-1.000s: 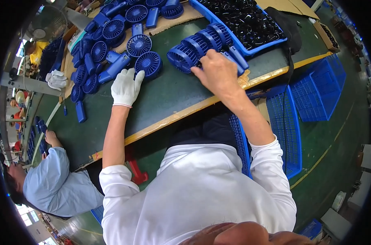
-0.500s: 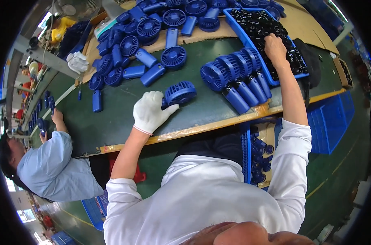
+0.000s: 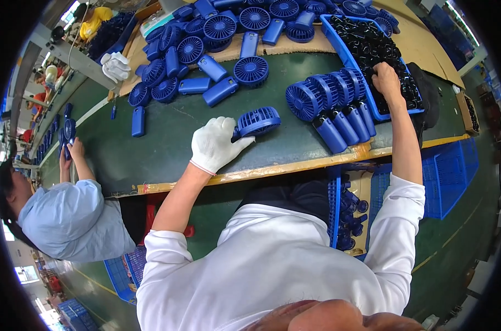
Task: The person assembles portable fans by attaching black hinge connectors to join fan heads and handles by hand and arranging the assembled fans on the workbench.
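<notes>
My left hand (image 3: 216, 144), in a white glove, is wrapped round the handle of a blue handheld fan (image 3: 258, 121) just above the green tabletop. The fan's round cage points away from the glove, and its handle is mostly hidden. My bare right hand (image 3: 386, 80) reaches into a blue tray (image 3: 334, 47) full of small black parts (image 3: 372, 44). Its fingers are bent down among them; what they pinch, if anything, is hidden. Between my hands a row of several blue fans (image 3: 326, 91) lies side by side, handles toward me.
A heap of blue fans (image 3: 220, 27) covers the far side of the table (image 3: 173, 160). A white glove (image 3: 115, 67) hangs at the far left. Beside me on the left, a co-worker (image 3: 68, 218) handles a fan. Blue crates (image 3: 446, 176) stand below the right edge.
The whole view has shifted slightly, so the table appears farther right. My right hand has moved a little nearer within the tray. The co-worker's hands have come together at a fan.
</notes>
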Available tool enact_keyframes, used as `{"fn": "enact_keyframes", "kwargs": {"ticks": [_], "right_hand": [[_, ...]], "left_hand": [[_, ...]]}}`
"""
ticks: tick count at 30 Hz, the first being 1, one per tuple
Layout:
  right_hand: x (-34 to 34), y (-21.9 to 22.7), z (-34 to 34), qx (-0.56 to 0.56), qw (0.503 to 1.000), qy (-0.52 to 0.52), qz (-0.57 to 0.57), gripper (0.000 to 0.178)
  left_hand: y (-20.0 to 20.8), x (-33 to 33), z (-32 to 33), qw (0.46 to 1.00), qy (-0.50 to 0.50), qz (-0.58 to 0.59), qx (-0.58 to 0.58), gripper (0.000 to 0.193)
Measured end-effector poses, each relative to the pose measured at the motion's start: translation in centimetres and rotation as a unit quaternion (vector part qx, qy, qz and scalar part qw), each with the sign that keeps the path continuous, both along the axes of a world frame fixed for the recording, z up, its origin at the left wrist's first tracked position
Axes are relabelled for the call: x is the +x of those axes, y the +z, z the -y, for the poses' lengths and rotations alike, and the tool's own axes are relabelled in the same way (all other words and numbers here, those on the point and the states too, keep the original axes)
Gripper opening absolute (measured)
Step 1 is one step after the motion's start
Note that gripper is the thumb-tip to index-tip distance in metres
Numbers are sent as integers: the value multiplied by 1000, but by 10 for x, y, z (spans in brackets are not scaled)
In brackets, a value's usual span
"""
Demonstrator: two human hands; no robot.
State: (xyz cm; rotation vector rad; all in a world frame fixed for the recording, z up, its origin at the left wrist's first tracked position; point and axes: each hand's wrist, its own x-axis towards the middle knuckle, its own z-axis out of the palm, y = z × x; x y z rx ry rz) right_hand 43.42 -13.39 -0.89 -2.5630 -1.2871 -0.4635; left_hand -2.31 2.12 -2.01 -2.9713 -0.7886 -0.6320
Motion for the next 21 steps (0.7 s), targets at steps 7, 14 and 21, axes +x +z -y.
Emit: {"fn": "enact_keyframes", "kwargs": {"ticks": [7,14,21], "right_hand": [[-12,8,21,19,997,-25,-77,33],[8,12,37,49,970,75,-226,24],[10,4,46,231,950,-70,-199,17]], "left_hand": [[0,1,3,1000,-13,17,4,44],[-2,-2,3,999,-15,32,27,42],[-2,4,1,999,-38,32,13,41]]}}
